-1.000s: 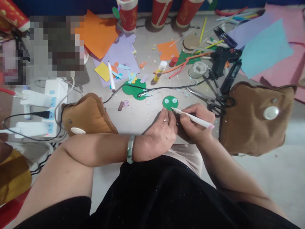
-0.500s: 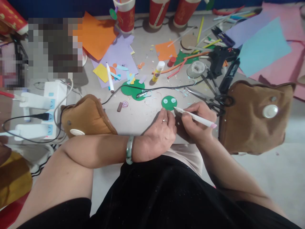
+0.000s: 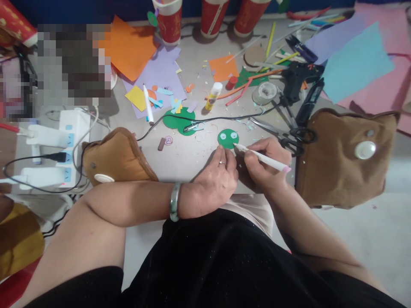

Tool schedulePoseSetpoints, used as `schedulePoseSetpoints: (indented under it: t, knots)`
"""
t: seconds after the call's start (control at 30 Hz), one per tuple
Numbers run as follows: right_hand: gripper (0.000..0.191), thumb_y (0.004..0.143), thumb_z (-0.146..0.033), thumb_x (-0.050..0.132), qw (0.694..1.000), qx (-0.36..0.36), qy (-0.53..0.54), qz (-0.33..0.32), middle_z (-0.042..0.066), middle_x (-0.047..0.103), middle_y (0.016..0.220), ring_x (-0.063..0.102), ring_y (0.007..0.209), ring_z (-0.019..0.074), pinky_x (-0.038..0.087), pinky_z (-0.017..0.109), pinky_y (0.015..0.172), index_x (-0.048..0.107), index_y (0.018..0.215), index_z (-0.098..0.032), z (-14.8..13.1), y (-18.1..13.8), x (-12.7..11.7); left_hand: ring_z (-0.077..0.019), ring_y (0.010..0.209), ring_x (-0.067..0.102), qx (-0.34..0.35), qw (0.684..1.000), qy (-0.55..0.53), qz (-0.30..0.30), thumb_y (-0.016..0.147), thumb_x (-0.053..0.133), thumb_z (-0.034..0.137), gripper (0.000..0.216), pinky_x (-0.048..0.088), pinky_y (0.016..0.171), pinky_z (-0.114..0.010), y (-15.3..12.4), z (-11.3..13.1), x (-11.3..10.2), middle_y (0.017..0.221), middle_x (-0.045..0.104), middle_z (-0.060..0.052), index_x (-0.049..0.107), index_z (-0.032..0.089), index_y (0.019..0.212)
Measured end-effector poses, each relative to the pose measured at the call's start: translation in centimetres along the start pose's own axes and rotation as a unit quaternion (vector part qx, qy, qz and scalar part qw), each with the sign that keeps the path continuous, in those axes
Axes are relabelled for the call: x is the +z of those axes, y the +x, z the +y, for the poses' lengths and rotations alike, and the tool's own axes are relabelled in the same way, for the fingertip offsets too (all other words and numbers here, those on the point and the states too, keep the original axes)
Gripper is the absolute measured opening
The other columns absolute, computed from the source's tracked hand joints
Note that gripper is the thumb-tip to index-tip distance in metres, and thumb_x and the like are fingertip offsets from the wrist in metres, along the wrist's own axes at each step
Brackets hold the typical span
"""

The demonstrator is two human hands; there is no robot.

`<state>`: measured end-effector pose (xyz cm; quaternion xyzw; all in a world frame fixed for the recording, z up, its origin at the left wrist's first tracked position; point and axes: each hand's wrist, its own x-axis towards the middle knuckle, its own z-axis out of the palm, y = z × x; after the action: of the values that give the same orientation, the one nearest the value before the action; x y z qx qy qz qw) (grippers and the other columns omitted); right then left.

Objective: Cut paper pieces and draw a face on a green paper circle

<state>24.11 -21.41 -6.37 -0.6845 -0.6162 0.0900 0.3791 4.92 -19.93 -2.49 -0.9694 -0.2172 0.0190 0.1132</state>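
A small green paper circle (image 3: 227, 138) with two pale round eyes lies on the grey table. My left hand (image 3: 215, 177), with a ring and a green bangle at the wrist, rests on the table with its fingers curled, one fingertip touching the circle's lower edge. My right hand (image 3: 265, 160) is closed around a white pen (image 3: 261, 157) with a pink end. The pen's tip touches the circle's lower right edge.
Black scissors (image 3: 290, 139) lie right of my hands, beside a brown pouch (image 3: 345, 160). Another brown pouch (image 3: 117, 156) and a white power strip (image 3: 59, 147) sit left. Farther back are a glue stick (image 3: 213, 95), a tape roll (image 3: 265, 93), a black glue gun (image 3: 300, 77), coloured paper sheets and red cups (image 3: 168, 19).
The pen tip has shifted slightly along the green circle's lower edge. Both hands stay in nearly the same place; the view has moved a little.
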Motion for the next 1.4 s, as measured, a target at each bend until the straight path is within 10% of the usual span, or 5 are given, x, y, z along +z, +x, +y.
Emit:
schedulePoseSetpoints:
  t: [1.4]
  knots:
    - [0.007, 0.083, -0.032, 0.066, 0.999, 0.003, 0.021, -0.025, 0.001, 0.069, 0.066, 0.063, 0.058, 0.0193, 0.051, 0.034, 0.054, 0.064, 0.078, -0.027, -0.12, -0.09, -0.07, -0.0338, 0.141, 0.069, -0.003, 1.000, 0.017, 0.008, 0.109, 0.042, 0.019, 0.052, 0.040, 0.133, -0.050, -0.17, 0.08, 0.01, 0.151, 0.068, -0.029, 0.065, -0.005, 0.150]
